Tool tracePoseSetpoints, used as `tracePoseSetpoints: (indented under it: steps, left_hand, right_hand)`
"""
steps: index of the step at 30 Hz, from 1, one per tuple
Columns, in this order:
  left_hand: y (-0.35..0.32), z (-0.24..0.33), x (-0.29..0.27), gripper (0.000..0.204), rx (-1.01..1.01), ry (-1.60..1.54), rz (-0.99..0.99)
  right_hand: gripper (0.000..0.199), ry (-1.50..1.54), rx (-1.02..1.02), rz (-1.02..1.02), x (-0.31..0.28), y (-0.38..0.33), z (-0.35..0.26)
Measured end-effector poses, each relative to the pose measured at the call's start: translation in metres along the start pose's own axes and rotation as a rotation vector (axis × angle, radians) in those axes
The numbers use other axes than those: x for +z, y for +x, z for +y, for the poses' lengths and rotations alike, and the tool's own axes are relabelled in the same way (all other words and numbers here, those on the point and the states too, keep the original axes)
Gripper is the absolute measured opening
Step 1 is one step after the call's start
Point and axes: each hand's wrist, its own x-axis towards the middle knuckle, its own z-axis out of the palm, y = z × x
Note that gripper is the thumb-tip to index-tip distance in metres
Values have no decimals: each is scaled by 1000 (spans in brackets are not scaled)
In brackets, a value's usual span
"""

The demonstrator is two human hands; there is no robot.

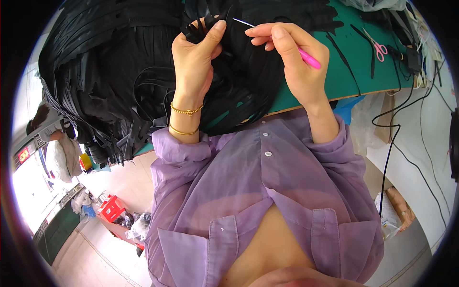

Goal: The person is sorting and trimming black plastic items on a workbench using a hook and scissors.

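Your right hand (296,62) pinches a pink-handled hook tool (306,57) between thumb and forefinger, fingers closed on the handle; its thin metal tip (243,22) points toward your left hand. Your left hand (193,57) grips a black strap piece (203,26), thumb pressed against curled fingers, just beside the metal tip. Both hands are raised over the green table (334,71), above its near edge. A large heap of black straps (110,71) covers the table's left part and spills over that edge. Loose black strips (344,57) lie on the bare green surface to the right of your right hand, and pink-handled scissors (377,48) rest farther right. Black cables (397,129) hang off the table's right end
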Motion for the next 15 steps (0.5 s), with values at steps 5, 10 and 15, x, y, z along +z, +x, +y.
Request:
tracePoseSetpoints:
  steps: [5,10,15]
  left_hand:
    - [0,-1,1,9,3,-21,14]
    - [-2,0,2,9,15,-26,13]
    - [-9,0,6,10,16,63,-74]
  right_hand:
    - [30,26,-12,22,1,-2,2]
    - [30,41,-18,12,3,-2,2]
    - [19,-179,-263,124,-2,5,17]
